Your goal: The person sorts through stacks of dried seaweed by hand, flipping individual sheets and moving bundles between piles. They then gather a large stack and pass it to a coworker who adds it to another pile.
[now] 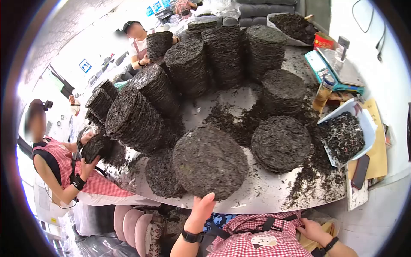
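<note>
My left hand [203, 208] grips the near edge of a round dark dried seaweed cake [209, 162], thumb on top and fingers hidden underneath. The cake is tilted up above the table, its broad face toward me. Behind its left side is a low seaweed stack [162, 173], partly covered. To the right lies another short stack of seaweed cakes [281, 144]. My right hand [314, 231] rests low beside my red checked apron [257, 240], touching its edge, with fingers loosely extended and nothing visible in them.
Tall seaweed stacks [184, 68] curve around the table's [261, 192] far side. At right stand a scale [338, 68], a jar [324, 92], a blue scoop tray [364, 124] of scraps and a phone [360, 171]. A co-worker [77, 167] at left handles seaweed; another person [139, 47] works behind.
</note>
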